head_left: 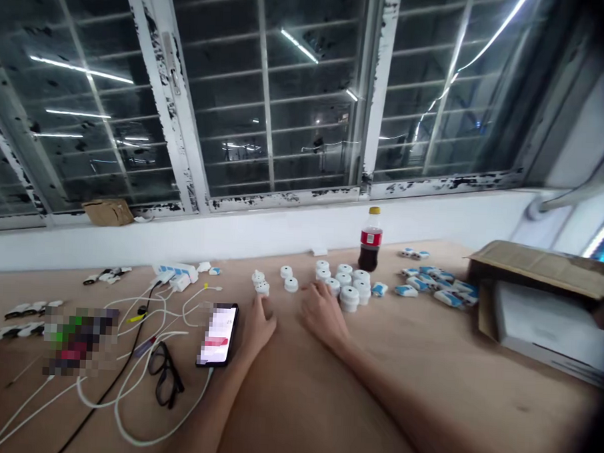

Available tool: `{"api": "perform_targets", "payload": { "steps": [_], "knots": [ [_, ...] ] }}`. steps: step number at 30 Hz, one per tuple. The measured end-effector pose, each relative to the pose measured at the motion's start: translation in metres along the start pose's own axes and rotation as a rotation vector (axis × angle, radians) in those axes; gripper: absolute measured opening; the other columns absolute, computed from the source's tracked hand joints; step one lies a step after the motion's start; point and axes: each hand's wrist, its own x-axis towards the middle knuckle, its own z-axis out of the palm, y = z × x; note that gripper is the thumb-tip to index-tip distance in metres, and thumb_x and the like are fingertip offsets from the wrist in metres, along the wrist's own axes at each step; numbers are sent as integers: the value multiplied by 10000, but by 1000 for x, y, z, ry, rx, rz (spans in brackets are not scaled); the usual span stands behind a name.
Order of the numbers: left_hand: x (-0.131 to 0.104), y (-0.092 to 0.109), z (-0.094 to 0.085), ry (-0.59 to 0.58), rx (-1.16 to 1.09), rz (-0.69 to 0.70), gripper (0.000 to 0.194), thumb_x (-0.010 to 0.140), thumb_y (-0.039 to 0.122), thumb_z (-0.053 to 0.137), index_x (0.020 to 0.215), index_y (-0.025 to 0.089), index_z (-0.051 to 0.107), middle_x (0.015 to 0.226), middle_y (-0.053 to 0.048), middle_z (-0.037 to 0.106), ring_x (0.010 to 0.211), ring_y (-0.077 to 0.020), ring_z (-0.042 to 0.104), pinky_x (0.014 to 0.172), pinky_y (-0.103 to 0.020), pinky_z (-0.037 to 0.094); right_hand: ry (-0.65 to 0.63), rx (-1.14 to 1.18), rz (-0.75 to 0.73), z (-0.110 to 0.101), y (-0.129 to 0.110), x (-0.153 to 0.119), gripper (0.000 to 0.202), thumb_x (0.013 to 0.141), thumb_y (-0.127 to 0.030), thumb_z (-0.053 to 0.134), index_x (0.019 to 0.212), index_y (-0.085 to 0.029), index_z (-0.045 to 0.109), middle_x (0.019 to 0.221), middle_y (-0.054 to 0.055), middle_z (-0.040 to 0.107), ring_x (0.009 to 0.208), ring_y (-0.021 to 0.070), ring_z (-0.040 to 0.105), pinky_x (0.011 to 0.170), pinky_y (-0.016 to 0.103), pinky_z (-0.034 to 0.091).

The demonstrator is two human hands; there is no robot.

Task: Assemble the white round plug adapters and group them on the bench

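Note:
My left hand (pixel 260 326) rests on the table with its index finger stretched toward a small white round piece (pixel 262 289) and its thumb apart. The fingertip seems to touch that piece; a second one with dark spots (pixel 258 277) sits just behind it. Fingers spread low over the tabletop, my right hand (pixel 323 312) lies beside a cluster of white round caps (pixel 349 297), some of them stacked. Its fingertips are close to the cluster's left side, and I see nothing held in it. Two more white caps (pixel 290 284) stand between my hands.
Left of my left hand are a lit phone (pixel 217 335), glasses (pixel 164 374), looping white cables (pixel 124 412) and a power strip (pixel 176 270). A cola bottle (pixel 370 241) stands behind the caps. Blue-and-white pieces (pixel 430 280) and a cardboard box (pixel 545 264) occupy the right.

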Motion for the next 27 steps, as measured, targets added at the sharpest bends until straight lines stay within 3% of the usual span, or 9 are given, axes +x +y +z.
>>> {"api": "perform_targets", "payload": {
  "steps": [3, 6, 9, 13, 17, 21, 24, 27],
  "knots": [
    [0, 4, 0, -75, 101, 60, 288, 956, 168, 649, 1235, 213, 596, 1340, -128, 696, 1298, -283, 661, 1115, -397, 481, 85, -141, 116, -13, 7, 4, 486, 886, -122, 577, 1367, -169, 629, 1436, 223, 591, 1266, 422, 574, 1068, 566, 493],
    [-3, 7, -1, -120, 155, 161, 197, 979, 173, 622, 1170, 222, 629, 1288, -110, 699, 1254, -278, 666, 1101, -405, 488, 61, -205, 194, -14, 15, 4, 590, 890, -125, 573, 1480, -141, 565, 1554, 277, 517, 1288, 470, 581, 1049, 598, 482],
    [-7, 9, -5, -171, 125, 223, 149, 983, 165, 602, 1106, 236, 649, 1206, -74, 701, 1168, -251, 692, 1061, -384, 513, 40, -178, 225, -12, 21, 2, 580, 921, -121, 551, 1501, -118, 562, 1523, 318, 530, 1270, 505, 596, 1025, 623, 477],
    [-12, 17, -14, -204, 55, 194, 273, 930, 191, 697, 1192, 254, 648, 1284, -59, 711, 1227, -254, 681, 1086, -385, 509, 16, -78, 181, -11, 22, 1, 370, 988, -173, 540, 1333, -173, 674, 1328, 230, 626, 1142, 397, 665, 991, 533, 522],
    [-18, 35, -22, -237, 89, 105, 444, 840, 260, 826, 1258, 240, 681, 1336, -99, 742, 1261, -324, 683, 1078, -423, 508, -59, 154, 13, -3, 3, -3, 195, 994, -261, 635, 1177, -269, 705, 1220, 90, 656, 1057, 269, 692, 1004, 431, 567],
    [-20, 44, -26, -228, 105, 144, 356, 913, 293, 752, 1267, 253, 735, 1272, -112, 785, 1220, -343, 710, 1046, -426, 512, -127, 480, -121, 7, -22, -10, 153, 1045, -364, 622, 1145, -266, 685, 1160, 77, 681, 1055, 259, 693, 967, 408, 581],
    [-20, 43, -25, -213, 150, 141, 354, 942, 241, 696, 1294, 258, 729, 1277, -115, 793, 1220, -341, 713, 1055, -429, 499, -137, 497, -108, 9, -31, -14, 211, 1102, -429, 526, 1134, -266, 656, 1131, 74, 709, 1037, 263, 700, 954, 417, 570],
    [-20, 41, -23, -216, 255, 99, 239, 947, 251, 700, 1182, 241, 743, 1210, -132, 807, 1181, -360, 720, 1045, -443, 484, -188, 433, -27, 10, -29, -15, 311, 1136, -494, 440, 1034, -264, 623, 999, 58, 742, 934, 268, 711, 900, 426, 562]
  ]
}}
